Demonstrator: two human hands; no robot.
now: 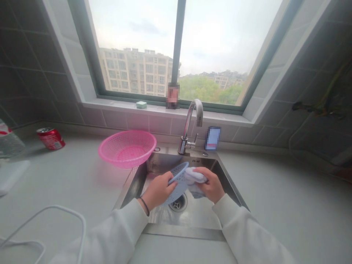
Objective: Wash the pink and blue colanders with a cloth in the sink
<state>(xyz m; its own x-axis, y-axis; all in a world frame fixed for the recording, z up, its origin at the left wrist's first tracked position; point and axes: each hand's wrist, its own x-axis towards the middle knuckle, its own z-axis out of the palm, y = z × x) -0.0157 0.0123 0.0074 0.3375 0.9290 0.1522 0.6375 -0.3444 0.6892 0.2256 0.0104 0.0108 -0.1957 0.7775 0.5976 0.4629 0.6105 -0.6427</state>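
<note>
the blue basket (178, 190) is pale and shallow, its wall pierced with small holes and its rim smooth and rounded. it is held tilted in the air over the sink (198, 215), rim up and bottom slanting toward the drain (176, 206). the left hand (159, 191) grips the basket by its near left rim, thumb to one side and fingers to the other. the right hand (211, 185) clasps a cloth (195, 175), white with greyish parts, bunched under the fingers and touching the basket's right rim; its lower end hangs down.

counted: two baskets, one blue and one pink (129, 152); one cloth, one faucet (189, 123), one drain, one red can (51, 138), one clear bottle (10, 141) partly in view, one green block (141, 105) on the sill (121, 104), and one upright phone (213, 138) behind the sink.

the sink's walls stand on both sides of the hands, and its front rim crosses under the forearms. the pink basket sits by the back left corner, near the blue one but apart from it. the faucet rises behind both hands. counter (286, 205) stretches wide to the right; at left a white cable (83, 228) loops near the left sleeve (118, 233).
</note>
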